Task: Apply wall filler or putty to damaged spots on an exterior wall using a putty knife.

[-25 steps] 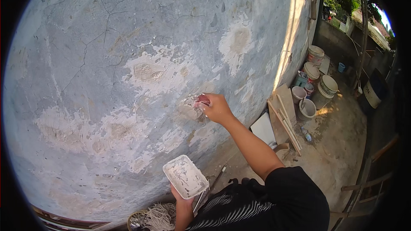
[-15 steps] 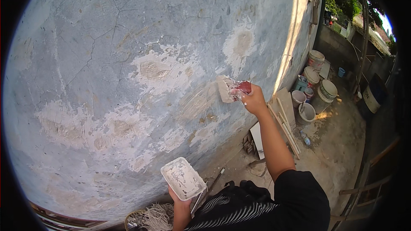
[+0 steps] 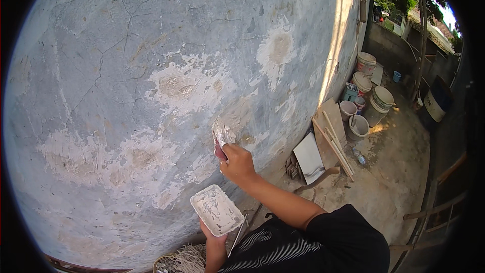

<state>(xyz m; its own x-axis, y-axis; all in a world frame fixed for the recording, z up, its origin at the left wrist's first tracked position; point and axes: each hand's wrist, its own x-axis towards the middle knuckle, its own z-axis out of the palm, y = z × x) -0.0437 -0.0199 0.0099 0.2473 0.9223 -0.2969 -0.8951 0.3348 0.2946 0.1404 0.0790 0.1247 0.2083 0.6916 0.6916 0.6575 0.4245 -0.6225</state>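
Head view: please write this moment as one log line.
Right hand: holds red-handled scraper at patchy wall | Left hand: holds smeared white tray | Right side: buckets

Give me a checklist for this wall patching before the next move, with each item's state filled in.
1. Tool gripped: ok. The right hand holds the red-handled scraper.
2. Paste at the blade: ok. Pale paste shows at its upper end.
3. Tray held: ok. The left hand holds the white tray below the scraper.
4. Enough paste in the tray: cannot tell. Its inside is smeared, but the depth is unclear.
5. Larger patch, up and left of the scraper, smooth: not ok. Its centre looks ridged.
6. Patches dry: cannot tell from colour alone.
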